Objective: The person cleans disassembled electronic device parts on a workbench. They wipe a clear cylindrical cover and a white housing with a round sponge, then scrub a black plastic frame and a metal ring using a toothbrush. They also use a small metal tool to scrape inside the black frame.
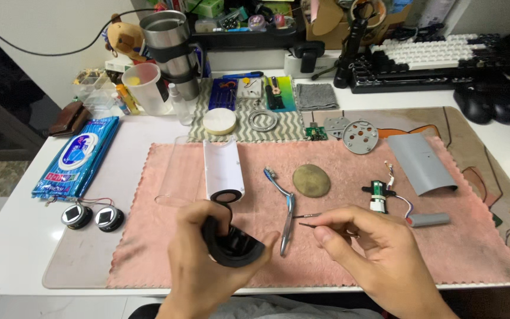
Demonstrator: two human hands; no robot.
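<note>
1. A black ring-shaped plastic part [231, 243] is being held in the left hand [205, 260], with the fingers wrapped closed around its rim, over the near edge of the pink cloth [337, 248].
2. A thin metal pin or tool tip [308, 225] is being pinched narrowly between the thumb and forefinger of the right hand [373, 254], also over the near part of the pink cloth, just to the right of the black part; the two are not touching.
3. A pair of blue-handled tweezers [284, 207] is lying on the pink cloth between the two hands, pointing toward the person.
4. A white cylindrical housing [224, 169] is lying on the far left part of the pink cloth, its open dark end facing the left hand, with a clear curved cover [175, 171] beside it at the cloth's left edge.
5. A flat olive-coloured oval piece [311, 180] is resting near the middle of the pink cloth.
6. A small circuit part with wires [379, 195] and a short grey cylinder [429, 220] are lying on the cloth, right of centre, with a curved grey panel [421, 162] farther back.
7. Two small round black speakers [92, 217] are sitting off the cloth's left edge, below a blue wipe packet [78, 156].
</note>
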